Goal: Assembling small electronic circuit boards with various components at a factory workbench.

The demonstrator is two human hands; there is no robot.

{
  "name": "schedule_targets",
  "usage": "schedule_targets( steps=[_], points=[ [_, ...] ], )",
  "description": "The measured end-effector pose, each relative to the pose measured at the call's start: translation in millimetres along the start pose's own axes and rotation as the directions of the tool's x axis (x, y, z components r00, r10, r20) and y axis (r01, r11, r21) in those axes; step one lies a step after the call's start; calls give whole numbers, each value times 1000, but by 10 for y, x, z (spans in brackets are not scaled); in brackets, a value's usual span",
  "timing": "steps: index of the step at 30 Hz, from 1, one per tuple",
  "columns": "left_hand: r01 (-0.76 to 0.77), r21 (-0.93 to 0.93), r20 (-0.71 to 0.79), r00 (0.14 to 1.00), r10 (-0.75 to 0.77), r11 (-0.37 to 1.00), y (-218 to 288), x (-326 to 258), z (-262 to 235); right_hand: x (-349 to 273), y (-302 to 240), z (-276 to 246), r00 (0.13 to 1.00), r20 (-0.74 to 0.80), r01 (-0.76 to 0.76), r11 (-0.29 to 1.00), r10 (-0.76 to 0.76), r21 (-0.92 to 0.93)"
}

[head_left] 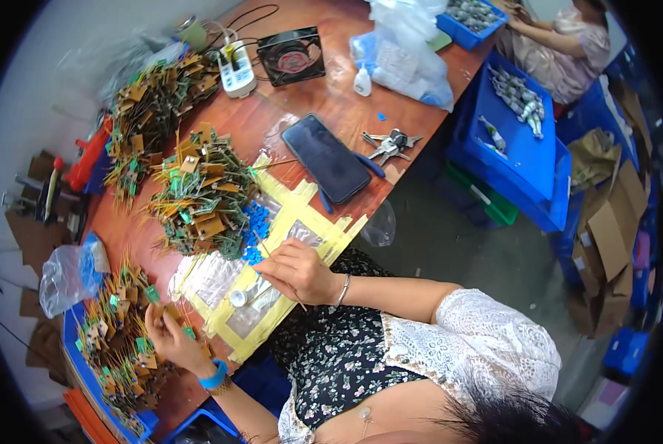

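My left hand [173,342], with a blue band at the wrist, is closed at the fingertips around a small circuit board [151,294], beside a heap of wired circuit boards [117,340] in a blue tray. In my right hand [299,274] is a thin stick [260,241], slanting through the closed fingers. Its tip is close to a small pile of blue parts [255,222]. Beneath the right hand, a yellow-taped work patch [224,322] bears a small round white container [238,298].
More circuit boards [202,192] are heaped at the left. A phone [325,157], keys [392,144], a fan [291,56] and a power strip [237,70] lie farther back. Blue bins [520,163] stand beyond the table's right edge; another person [560,52] sits at the far right.
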State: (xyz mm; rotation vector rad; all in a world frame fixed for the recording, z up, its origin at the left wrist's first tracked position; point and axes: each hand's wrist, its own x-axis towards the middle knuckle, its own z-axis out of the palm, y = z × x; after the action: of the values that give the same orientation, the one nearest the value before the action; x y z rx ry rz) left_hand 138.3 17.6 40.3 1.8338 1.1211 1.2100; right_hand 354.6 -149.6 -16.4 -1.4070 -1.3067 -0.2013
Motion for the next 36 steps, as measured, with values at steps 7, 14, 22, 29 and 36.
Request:
schedule_targets(
  steps=[7, 14, 22, 29, 36],
  points=[
    [102, -366, -171, 970, -174, 925, 338, -471, 29, -34, -7, -32, 1000, 8, 29, 999, -29, 46],
    [320, -563, -67, 901, -428, 762, 129, -822, -96, 1, -58, -23, 977, 149, -187, 947, 152, 260],
    [286, -516, -76, 923, -376, 807, 60, -1023, -83, -5, -329, 246, 869, 401, -445, 812, 289, 378],
    [232, -459, -79, 951, -300, 858, 92, -1053, -29, 10, -397, 320, 859, 425, -424, 860, 284, 282],
    [423, -604, 170, 897, -409, 676, 32, -1099, -7, 86, -455, 329, 870, 430, -338, 927, 240, 166]
  ],
)
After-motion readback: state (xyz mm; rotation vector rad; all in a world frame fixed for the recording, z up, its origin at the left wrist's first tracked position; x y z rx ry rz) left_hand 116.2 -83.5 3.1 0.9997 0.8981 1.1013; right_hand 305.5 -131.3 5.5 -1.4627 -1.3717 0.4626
